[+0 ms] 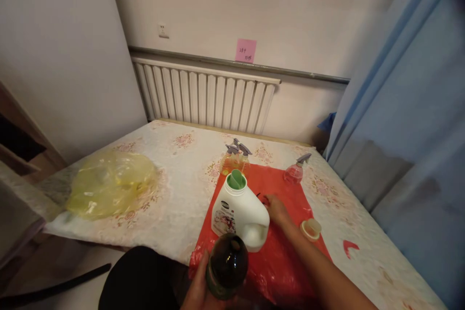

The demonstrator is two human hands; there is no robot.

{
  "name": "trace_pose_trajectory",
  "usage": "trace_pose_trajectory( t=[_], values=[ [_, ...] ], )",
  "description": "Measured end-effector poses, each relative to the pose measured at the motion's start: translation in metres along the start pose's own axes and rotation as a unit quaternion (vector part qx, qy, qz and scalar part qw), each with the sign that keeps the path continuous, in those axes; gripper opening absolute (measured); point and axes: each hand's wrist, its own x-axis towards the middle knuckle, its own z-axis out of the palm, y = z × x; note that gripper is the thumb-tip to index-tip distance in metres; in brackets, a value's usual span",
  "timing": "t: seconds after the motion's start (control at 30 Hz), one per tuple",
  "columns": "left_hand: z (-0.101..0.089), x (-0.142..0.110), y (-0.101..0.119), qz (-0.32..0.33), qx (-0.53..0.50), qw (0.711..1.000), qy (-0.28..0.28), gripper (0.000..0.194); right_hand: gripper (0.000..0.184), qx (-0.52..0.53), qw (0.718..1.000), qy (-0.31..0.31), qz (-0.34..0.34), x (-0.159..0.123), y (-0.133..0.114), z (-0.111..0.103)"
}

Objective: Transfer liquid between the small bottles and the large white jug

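My left hand (pixel 199 285) is closed around a dark round bottle (pixel 227 265) held near the table's front edge. My right hand (pixel 276 209) rests on the red plastic sheet (pixel 286 252), right beside a white detergent jug (pixel 238 213) with an open green spout. Its fingers curl against the jug's far side; whether they grip anything is hidden. A small yellowish cap (pixel 311 228) lies on the sheet to the right of my right forearm.
Two orange spray bottles (pixel 234 159) and a pink spray bottle (pixel 296 170) stand at the sheet's far edge. A yellow plastic bag (pixel 109 181) lies on the floral tablecloth at left. A radiator (pixel 203 94) lines the wall; a blue curtain (pixel 410 121) hangs at right.
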Motion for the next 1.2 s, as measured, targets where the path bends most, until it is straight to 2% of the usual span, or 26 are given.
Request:
trace_pose_trajectory(
  t=[0.1,0.2,0.27,0.37,0.47,0.67,0.77,0.9,1.03,1.2],
  values=[
    [0.001,-0.004,0.011,0.058,-0.006,0.998,0.016,0.048,0.037,0.091,0.995,0.029,-0.005,-0.008,-0.001,-0.011],
    [0.002,-0.008,0.03,0.099,-0.019,0.995,0.029,0.039,0.057,0.185,0.982,0.025,-0.021,-0.03,-0.01,-0.022],
    [0.004,-0.008,0.047,0.125,-0.025,0.992,0.015,0.039,0.062,0.227,0.973,0.017,-0.03,-0.047,-0.02,-0.026],
    [0.009,-0.001,0.075,0.176,-0.018,0.984,-0.022,0.041,0.057,0.31,0.95,-0.015,-0.043,-0.067,-0.038,-0.026],
    [0.015,0.014,0.102,0.204,-0.016,0.978,-0.032,0.046,0.056,0.341,0.938,-0.056,-0.036,-0.074,-0.05,-0.021],
    [0.022,0.047,0.149,0.205,-0.015,0.977,-0.057,0.052,0.054,0.337,0.935,-0.107,-0.021,-0.072,-0.046,-0.004],
    [0.015,0.062,0.167,0.21,-0.013,0.975,-0.075,0.054,0.053,0.313,0.948,-0.048,0.021,-0.072,-0.04,0.01],
    [-0.006,0.081,0.184,0.203,-0.02,0.977,-0.055,0.052,0.045,0.283,0.955,0.058,0.069,-0.074,-0.034,0.028],
    [-0.02,0.087,0.197,0.221,-0.028,0.973,-0.051,0.05,0.035,0.289,0.948,0.095,0.097,-0.075,-0.034,0.041],
    [-0.022,0.082,0.209,0.253,-0.007,0.966,-0.056,0.051,0.033,0.288,0.943,0.127,0.112,-0.076,-0.051,0.049]
  ],
)
